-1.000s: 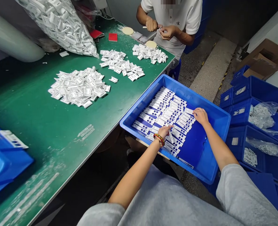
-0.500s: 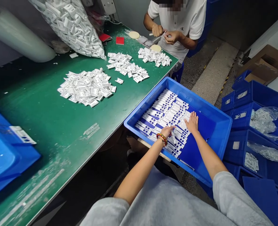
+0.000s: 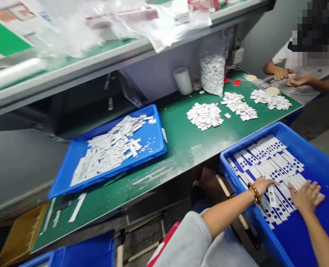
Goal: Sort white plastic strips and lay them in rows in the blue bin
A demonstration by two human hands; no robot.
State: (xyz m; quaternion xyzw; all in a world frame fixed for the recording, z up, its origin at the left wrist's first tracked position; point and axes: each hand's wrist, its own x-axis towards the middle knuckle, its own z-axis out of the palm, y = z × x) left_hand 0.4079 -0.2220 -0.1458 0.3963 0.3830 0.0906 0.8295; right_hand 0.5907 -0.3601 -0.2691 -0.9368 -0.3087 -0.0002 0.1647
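Observation:
My left hand [image 3: 262, 186], with a beaded bracelet at the wrist, pinches a white plastic strip [image 3: 272, 196] that has small square openings. The strip hangs over rows of similar white strips [image 3: 272, 163] laid side by side in a blue tray [image 3: 288, 130]. Flat on the right-hand part of those rows lies my right hand [image 3: 306, 196], its fingers spread, over the strips beside the bare blue bottom.
A second blue tray [image 3: 160, 139] on the green table [image 3: 178, 159] holds a heap of white strips. Piles of small white parts [image 3: 204, 115] lie farther back near a filled clear bag [image 3: 213, 76]. An overhead shelf [image 3: 136, 55] crosses above. Opposite, a co-worker [image 3: 300, 79] handles a small piece.
The head view has swung left, bringing the shelf and the second tray into sight. My left hand still holds the strip, and my right hand stays on the rows.

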